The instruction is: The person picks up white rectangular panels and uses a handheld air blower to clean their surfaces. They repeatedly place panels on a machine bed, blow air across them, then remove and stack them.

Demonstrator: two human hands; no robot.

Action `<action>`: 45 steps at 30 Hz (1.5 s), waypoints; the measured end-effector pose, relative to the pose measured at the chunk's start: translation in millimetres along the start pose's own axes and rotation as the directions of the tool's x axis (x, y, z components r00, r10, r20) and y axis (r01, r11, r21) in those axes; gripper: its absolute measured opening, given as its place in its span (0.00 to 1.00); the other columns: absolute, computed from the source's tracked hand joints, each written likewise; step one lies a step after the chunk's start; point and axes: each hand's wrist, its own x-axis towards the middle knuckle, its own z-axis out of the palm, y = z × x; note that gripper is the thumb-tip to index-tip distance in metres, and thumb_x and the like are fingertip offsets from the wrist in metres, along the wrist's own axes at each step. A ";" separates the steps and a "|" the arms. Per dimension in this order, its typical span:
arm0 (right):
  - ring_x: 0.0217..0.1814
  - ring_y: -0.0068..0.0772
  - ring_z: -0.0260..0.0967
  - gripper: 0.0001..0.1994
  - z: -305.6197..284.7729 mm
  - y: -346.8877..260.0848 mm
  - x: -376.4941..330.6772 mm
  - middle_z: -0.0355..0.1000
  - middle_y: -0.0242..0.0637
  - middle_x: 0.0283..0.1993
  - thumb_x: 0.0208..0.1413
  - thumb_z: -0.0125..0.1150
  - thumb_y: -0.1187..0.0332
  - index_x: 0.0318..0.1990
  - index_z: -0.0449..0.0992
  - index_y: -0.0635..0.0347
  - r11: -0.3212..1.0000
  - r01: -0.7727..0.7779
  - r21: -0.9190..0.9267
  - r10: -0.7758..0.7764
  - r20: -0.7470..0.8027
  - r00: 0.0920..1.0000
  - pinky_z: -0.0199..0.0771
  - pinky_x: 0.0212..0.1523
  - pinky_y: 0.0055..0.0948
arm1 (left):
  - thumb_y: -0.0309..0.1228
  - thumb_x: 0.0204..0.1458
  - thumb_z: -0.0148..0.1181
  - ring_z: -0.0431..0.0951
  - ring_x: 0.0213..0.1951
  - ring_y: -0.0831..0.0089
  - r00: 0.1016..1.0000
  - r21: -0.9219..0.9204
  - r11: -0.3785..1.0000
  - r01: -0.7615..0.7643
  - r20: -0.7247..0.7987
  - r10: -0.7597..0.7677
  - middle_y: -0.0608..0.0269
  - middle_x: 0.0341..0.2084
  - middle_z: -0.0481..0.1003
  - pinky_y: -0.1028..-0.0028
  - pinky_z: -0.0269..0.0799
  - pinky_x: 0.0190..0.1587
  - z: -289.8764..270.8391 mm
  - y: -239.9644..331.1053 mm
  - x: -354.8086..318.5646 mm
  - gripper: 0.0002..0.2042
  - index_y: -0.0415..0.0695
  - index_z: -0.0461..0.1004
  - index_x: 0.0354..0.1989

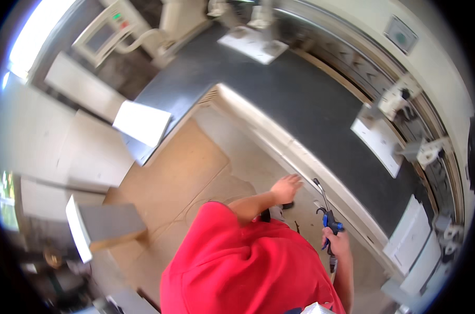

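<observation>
My right hand (338, 243) is wrapped round the grip of a blue and black air blow gun (329, 219). Its thin bent metal nozzle points up and away from me, close to the front edge of a long dark worktable (305, 112). A hose connection shows below the grip. In front of my body, my left hand (286, 189) reaches toward the table's pale front edge with nothing in it. Its fingers are stretched out loosely and a little blurred.
Along the back of the table stand clamps with white plates (377, 137) and another white plate (253, 44). White boards (408, 236) lean at the right end. A white panel (142, 123) lies on the left wing, near a control panel (102, 34). Brown sheeting (187, 157) covers part of the floor.
</observation>
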 end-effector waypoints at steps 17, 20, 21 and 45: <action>0.19 0.29 0.70 0.18 117.8 -46.5 35.9 0.70 0.35 0.21 0.61 0.54 0.53 0.36 0.71 0.62 0.927 0.063 0.369 -0.023 -0.112 0.993 0.63 0.16 0.22 | 0.39 0.49 0.59 0.71 0.54 0.55 0.130 -0.200 0.252 0.947 -0.480 -0.867 0.50 0.50 0.72 0.61 0.69 0.54 -229.9 -198.7 -355.0 0.21 0.40 0.74 0.49; 0.19 0.30 0.70 0.17 150.1 -62.2 40.5 0.70 0.35 0.21 0.61 0.53 0.53 0.36 0.71 0.61 0.928 0.064 0.367 -0.006 -0.159 0.987 0.63 0.16 0.22 | 0.39 0.47 0.62 0.65 0.59 0.55 0.271 -0.145 0.406 0.902 -0.541 -0.796 0.51 0.55 0.68 0.61 0.65 0.57 -266.1 -241.8 -333.3 0.24 0.41 0.72 0.52; 0.19 0.30 0.71 0.17 164.2 -68.0 43.5 0.70 0.36 0.21 0.61 0.53 0.54 0.36 0.71 0.62 0.925 0.052 0.376 0.005 -0.151 0.989 0.63 0.16 0.21 | 0.39 0.46 0.63 0.63 0.61 0.55 0.317 -0.124 0.450 0.884 -0.549 -0.773 0.50 0.57 0.67 0.60 0.63 0.59 -278.8 -258.2 -327.1 0.25 0.41 0.71 0.52; 0.20 0.27 0.69 0.12 358.7 -178.8 101.3 0.71 0.34 0.21 0.58 0.59 0.59 0.31 0.74 0.58 0.883 -0.029 0.468 0.189 -0.299 0.935 0.67 0.22 0.27 | 0.42 0.43 0.64 0.52 0.65 0.37 0.682 0.289 0.620 0.729 -0.380 -0.625 0.35 0.62 0.56 0.38 0.51 0.58 -335.6 -367.4 -314.0 0.29 0.39 0.69 0.53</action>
